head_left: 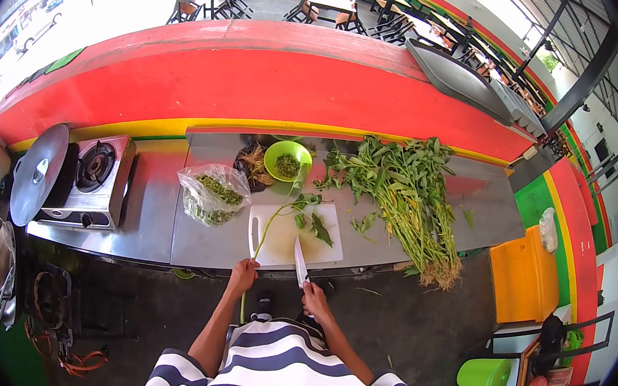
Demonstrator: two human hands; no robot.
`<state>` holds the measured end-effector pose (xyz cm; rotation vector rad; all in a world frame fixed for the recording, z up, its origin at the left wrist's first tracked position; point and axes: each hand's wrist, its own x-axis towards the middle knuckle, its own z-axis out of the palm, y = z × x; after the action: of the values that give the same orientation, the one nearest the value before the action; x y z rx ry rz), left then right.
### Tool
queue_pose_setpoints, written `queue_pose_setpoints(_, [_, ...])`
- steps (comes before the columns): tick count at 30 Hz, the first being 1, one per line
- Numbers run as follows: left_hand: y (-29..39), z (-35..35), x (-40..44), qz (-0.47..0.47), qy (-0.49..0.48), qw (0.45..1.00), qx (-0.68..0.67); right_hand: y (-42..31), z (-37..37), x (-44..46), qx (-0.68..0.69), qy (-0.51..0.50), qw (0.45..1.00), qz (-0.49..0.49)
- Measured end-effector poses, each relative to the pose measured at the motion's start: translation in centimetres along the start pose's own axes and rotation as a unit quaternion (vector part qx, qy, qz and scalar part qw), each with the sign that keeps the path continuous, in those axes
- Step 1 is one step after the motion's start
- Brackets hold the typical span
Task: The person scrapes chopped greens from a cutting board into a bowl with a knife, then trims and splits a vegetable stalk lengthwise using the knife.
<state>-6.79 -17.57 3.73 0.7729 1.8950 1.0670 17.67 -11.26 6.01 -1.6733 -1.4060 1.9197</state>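
My left hand (244,273) is closed around a long green leafy stem (265,235), whose leafy end lies over the white cutting board (333,218). The stem's lower end hangs below my hand, past the counter edge. A kitchen knife (301,261) is gripped by its handle in my right hand (315,299), with its blade pointing up over the front of the board, apart from the stem. Loose leaves (320,230) lie on the board. Just behind it, a lime-green bowl (273,161) contains chopped greens.
A large bundle of leafy stems with roots (406,203) covers the counter (485,204) at right. Left of the board sits a clear plastic bag (192,194) of cut greens. Farther left are a gas stove (82,203) and a big metal lid (38,172). A red wall (275,84) runs behind.
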Motion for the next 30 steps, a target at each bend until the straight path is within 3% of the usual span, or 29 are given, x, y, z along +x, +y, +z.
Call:
queue_pose_setpoints(3, [2.5, -0.6, 0.1, -0.039, -0.009, 0.999, -0.034, -0.7, 0.1, -0.3, 0.075, -0.037, 0.996, 0.024])
queue_pose_setpoints(5, [3.0, -0.9, 0.2, 0.045, 0.021, 0.997, 0.061, -1.1, 0.3, -0.4, 0.126, -0.047, 0.991, 0.022])
queue_pose_setpoints(6, [2.5, -0.7, 0.5, 0.043, 0.022, 0.997, 0.061, -1.3, 0.3, -0.4, 0.125, -0.048, 0.991, 0.024])
queue_pose_setpoints(8, [-0.9, 0.2, 2.1, 0.222, 0.087, 0.955, 0.179, -2.0, 0.4, -0.6, 0.173, -0.070, 0.982, 0.015])
queue_pose_setpoints(13, [-1.1, 2.0, -0.5, 0.229, 0.076, 0.950, 0.196, -3.4, 0.4, -0.8, 0.193, -0.094, 0.976, 0.032])
queue_pose_setpoints(15, [-0.6, 2.6, -1.8, 0.192, 0.055, 0.972, 0.123, -3.4, 0.6, -0.6, 0.198, -0.102, 0.974, 0.035])
queue_pose_setpoints(30, [-0.3, 2.9, -3.5, 0.169, 0.039, 0.973, 0.151, -2.4, 0.5, 0.9, 0.240, -0.149, 0.957, 0.062])
